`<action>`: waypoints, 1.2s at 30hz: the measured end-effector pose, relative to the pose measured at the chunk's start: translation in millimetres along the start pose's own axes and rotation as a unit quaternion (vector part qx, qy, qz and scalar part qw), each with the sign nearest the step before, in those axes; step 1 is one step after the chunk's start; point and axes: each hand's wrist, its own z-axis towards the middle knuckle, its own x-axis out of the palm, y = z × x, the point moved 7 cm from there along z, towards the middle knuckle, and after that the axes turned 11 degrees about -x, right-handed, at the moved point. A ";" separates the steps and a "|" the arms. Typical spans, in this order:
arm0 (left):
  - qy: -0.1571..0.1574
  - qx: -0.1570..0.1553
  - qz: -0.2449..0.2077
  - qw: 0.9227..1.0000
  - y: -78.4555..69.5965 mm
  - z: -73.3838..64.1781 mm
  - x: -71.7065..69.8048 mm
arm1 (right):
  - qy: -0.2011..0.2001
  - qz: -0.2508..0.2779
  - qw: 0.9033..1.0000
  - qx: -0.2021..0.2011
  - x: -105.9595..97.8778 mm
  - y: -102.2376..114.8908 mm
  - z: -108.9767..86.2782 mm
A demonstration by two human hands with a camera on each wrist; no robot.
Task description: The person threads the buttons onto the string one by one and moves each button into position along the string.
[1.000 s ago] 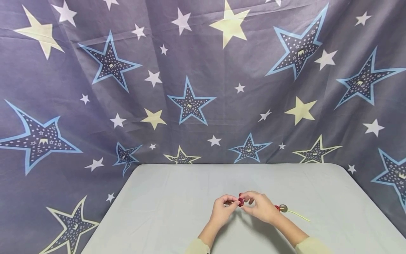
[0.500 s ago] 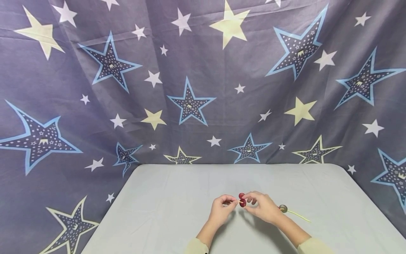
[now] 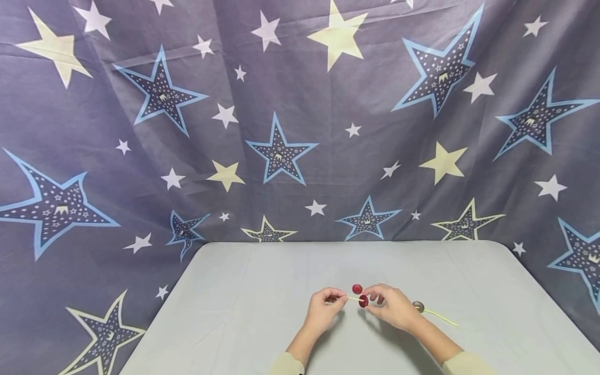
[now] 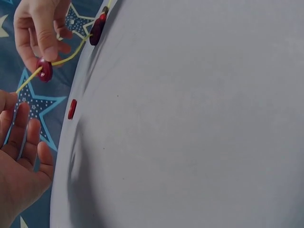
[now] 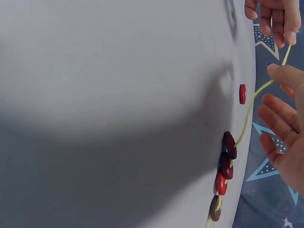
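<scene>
My left hand pinches the end part of a yellow string between thumb and fingertips. To its right, my right hand pinches a dark red button; the left wrist view shows the string running through this button. Farther along the same string, the right wrist view shows two dark red buttons, a bright red button and a brown button. Just beyond my hands, a loose red button lies on the table.
A pale grey cloth covers the table, whose far edge meets a dark curtain printed with stars. The string's yellow tail trails past the brown button, to the right of my right forearm.
My right hand has drawn the dark red button rightward along the string, away from my left hand. More string shows between them. The loose red button now appears apart from the held one.
</scene>
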 end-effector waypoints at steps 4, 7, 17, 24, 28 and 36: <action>-0.011 -0.017 0.003 1.000 0.4 -0.3 -1.2 | 0.002 -0.002 1.000 0.002 -0.2 -4.5 -2.4; -0.012 -0.018 0.000 1.000 5.9 2.4 -2.1 | 0.001 -0.012 1.000 -0.001 -1.0 -6.3 -4.3; -0.006 -0.013 -0.011 1.000 13.5 2.5 -4.7 | 0.006 -0.014 1.000 0.025 -4.6 -12.2 -11.9; -0.009 -0.022 -0.009 1.000 0.7 -4.4 -7.9 | 0.009 -0.015 0.999 0.027 -5.4 -16.2 -14.1; -0.001 -0.024 -0.016 1.000 -15.0 -14.3 -11.9 | 0.007 -0.018 0.999 0.031 -7.2 -19.3 -16.4; 0.001 -0.021 -0.025 0.999 -8.7 -12.7 -12.4 | 0.004 -0.028 0.999 0.027 -9.3 -25.3 -20.7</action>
